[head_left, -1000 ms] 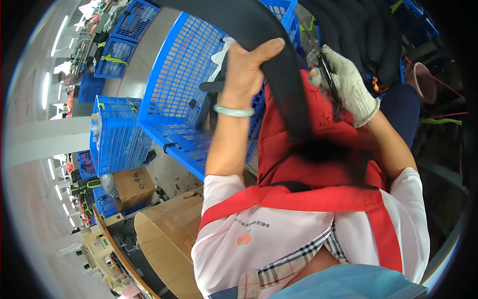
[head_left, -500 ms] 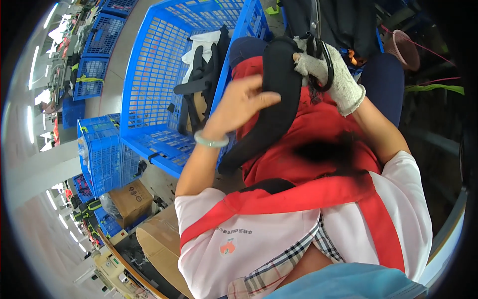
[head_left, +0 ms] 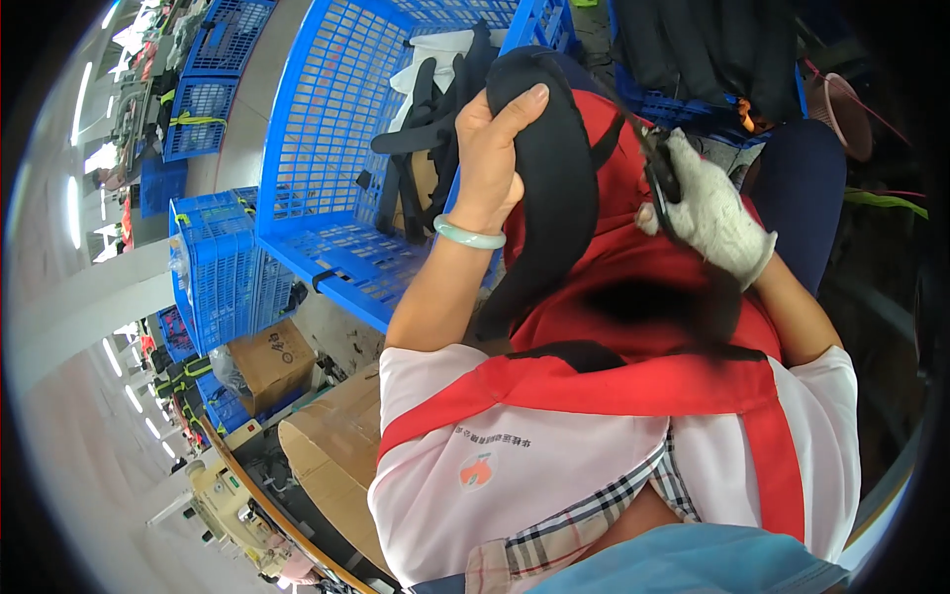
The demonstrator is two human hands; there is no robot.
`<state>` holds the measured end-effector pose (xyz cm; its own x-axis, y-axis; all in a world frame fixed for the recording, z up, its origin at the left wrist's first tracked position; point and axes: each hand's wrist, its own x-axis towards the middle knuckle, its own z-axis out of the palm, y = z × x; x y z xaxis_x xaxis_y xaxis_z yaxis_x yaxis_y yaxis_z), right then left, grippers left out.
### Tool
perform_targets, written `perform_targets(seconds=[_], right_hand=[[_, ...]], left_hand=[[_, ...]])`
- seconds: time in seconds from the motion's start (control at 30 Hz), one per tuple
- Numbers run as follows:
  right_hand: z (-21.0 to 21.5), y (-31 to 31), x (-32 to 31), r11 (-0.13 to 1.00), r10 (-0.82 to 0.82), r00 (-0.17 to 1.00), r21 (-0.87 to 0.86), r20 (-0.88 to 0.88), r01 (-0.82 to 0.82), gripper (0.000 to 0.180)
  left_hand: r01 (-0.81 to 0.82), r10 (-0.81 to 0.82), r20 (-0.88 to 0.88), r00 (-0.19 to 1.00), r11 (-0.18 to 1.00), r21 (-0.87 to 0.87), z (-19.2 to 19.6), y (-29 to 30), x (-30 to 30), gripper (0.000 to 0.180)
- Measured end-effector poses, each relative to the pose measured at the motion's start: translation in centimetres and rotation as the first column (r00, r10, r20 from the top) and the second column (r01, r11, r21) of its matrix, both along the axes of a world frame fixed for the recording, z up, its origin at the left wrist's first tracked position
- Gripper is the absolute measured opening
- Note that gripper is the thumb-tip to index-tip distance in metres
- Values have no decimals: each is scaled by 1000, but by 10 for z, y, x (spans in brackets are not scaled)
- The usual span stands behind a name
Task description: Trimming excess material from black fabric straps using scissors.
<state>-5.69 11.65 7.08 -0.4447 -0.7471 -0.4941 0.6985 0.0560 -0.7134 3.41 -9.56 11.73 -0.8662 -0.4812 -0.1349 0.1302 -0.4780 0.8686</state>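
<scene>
The person sits in a red apron; the bare left hand, a pale bangle at its wrist, is closed around the top of a black padded strap held upright over the lap. The gloved right hand is clenched on small dark snips just right of the strap, blade state too small to tell. Judgement: trimming goes best with the strap held taut and the blades kept clear of the padding; beyond stands a blue crate holding more black straps.
</scene>
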Motion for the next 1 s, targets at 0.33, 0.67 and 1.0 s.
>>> perform_targets(seconds=[0.33,0.67,1.0], right_hand=[[-3,-16,7,910,412,512,366,-754,-194,75],[-8,-21,10,949,313,637,262,-704,-176,53],[16,-20,6,931,361,622,308,-695,-196,33]], left_hand=[[-85,84,13,996,994,71,-3,8,1,12],[-102,102,0,995,993,52,-2,10,3,14],[-34,34,4,999,997,69,-4,4,6,14]])
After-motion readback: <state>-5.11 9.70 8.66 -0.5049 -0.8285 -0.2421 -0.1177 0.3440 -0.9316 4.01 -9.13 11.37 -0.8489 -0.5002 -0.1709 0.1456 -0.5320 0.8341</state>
